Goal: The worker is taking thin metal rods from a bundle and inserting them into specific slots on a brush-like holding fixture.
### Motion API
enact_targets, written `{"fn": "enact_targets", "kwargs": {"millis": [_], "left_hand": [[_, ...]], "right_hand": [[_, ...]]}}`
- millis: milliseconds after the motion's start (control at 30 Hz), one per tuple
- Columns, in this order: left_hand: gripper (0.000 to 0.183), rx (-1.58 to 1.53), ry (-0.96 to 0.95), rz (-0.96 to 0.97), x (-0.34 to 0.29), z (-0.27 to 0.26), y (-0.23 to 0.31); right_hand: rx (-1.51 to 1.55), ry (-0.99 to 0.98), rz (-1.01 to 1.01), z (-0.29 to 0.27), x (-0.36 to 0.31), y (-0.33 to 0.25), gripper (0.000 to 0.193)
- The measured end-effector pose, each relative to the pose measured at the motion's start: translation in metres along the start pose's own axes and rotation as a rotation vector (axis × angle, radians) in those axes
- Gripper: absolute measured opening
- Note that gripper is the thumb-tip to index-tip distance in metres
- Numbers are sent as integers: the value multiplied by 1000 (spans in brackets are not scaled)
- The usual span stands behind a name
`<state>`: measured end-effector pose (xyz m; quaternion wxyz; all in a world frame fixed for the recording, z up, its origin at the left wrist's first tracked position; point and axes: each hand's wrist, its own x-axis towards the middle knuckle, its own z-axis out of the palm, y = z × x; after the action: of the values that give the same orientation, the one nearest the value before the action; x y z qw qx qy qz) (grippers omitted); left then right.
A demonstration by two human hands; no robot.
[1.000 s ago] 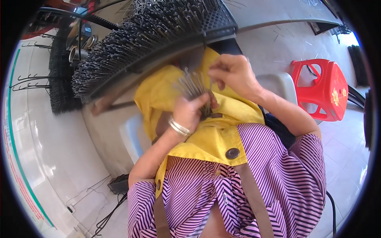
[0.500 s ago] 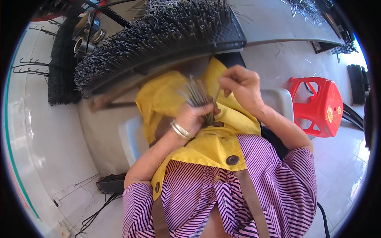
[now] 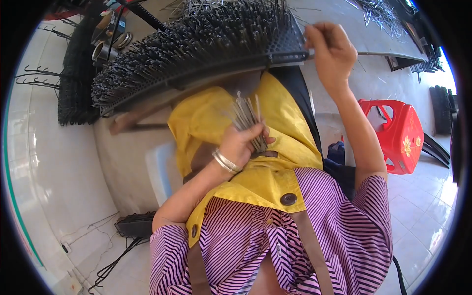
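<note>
Though the rack looks mostly full, my left grip squeezes more thin rods; I can't tell if my right grip does.

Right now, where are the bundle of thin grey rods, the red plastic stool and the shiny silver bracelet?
Bundle of thin grey rods [image 3: 249, 115]: head view, exposed upper lengths.
Red plastic stool [image 3: 411, 133]: head view, seat top.
Shiny silver bracelet [image 3: 223, 162]: head view, mid-band.
</note>
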<state>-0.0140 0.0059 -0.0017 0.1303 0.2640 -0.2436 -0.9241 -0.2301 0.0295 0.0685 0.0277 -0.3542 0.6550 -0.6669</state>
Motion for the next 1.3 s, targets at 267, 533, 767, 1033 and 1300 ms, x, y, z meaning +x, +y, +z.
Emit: {"fn": "enact_targets", "kwargs": {"millis": [267,533,767,1033,1300], "left_hand": [[13,123,61,141,-4,10,3],[19,169,-10,108,-1,2,2],[18,122,0,81,1,7,5],[16,168,-37,11,11,30,24],[18,217,-32,-55,22,29,19]], "right_hand": [[-330,-17,-649,24,19,13,8],[-551,-585,-636,32,36,8,10],[-447,-501,-299,12,-7,-2,20],[316,-559,516,-5,-54,-6,11],[123,-38,126,-34,18,7,10]]}}
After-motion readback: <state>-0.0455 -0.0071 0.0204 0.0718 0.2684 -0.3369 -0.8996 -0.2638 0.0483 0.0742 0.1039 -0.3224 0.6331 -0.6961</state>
